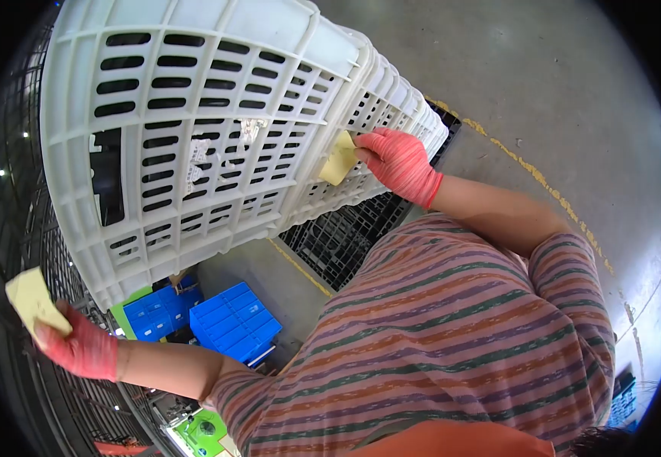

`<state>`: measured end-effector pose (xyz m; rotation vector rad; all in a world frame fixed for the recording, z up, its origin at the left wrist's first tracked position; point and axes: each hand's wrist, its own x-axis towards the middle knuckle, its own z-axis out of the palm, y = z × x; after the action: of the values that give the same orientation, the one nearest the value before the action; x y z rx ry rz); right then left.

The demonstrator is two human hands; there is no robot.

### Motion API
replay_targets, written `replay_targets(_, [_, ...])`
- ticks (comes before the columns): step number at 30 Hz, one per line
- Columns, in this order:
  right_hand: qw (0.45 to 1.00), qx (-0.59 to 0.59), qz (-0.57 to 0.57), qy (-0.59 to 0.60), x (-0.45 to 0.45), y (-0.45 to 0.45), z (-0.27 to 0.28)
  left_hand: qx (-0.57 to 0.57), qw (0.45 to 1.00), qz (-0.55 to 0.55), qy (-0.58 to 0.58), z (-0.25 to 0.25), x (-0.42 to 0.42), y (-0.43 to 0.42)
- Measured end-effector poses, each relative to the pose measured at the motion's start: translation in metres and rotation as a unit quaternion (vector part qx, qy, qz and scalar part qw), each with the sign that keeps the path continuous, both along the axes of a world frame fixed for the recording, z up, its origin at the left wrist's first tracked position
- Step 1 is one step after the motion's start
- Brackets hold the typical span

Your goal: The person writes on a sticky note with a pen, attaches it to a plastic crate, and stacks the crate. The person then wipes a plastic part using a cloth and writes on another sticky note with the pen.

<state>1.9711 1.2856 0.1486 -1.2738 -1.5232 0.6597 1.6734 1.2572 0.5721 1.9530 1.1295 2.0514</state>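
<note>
Presently, both hands wear pinkish-red gloves and each holds yellow paper. Right hand point(400, 164): thumb and fingertips pinch the edge of a yellow slip point(336, 161), which lies up against the slotted side of a stack of white plastic crates point(75, 84); whether it adheres cannot be determined. Left hand point(79, 346): raised at far left, clear of the stack, fingers closed around the lower end of a yellow paper piece point(32, 297); single sheet or pad, cannot tell. Torn label remnants point(197, 164) mark the uppermost crate's side. A black lattice pallet point(338, 236) shows at the stack's foot. Blue plastic bins point(235, 321) sit beyond the left forearm. A worn yellow line point(532, 169) crosses the concrete floor point(574, 99) at right.
</note>
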Motion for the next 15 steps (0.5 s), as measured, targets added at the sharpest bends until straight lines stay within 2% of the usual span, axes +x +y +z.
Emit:
replay_targets(2, [0.986,-0.11,-0.009,0.127,-0.012,0.001,-0.001,-0.078,0.997,0.017,-0.007,0.001,0.001,0.018])
replay_targets(4, [0.935,-0.21,-0.006,0.287,-0.027,0.005,-0.005,-0.198,0.98,-0.012,-0.033,0.006,-0.015,0.033])
replay_targets(7, [0.948,-0.193,0.002,0.254,-0.037,0.006,0.008,-0.293,0.952,-0.056,-0.061,-0.017,0.026,0.041])
replay_targets(10, [0.968,-0.162,0.006,0.192,-0.037,0.008,0.015,-0.31,0.947,-0.076,-0.036,-0.015,0.023,0.043])
replay_targets(12, [0.985,-0.123,-0.002,0.123,-0.036,0.01,0.015,-0.319,0.947,-0.048,0.0,-0.019,0.03,0.043])
replay_targets(15, [0.96,-0.181,-0.013,0.212,-0.033,0.009,0.023,-0.344,0.937,-0.042,0.039,-0.021,0.024,0.042])
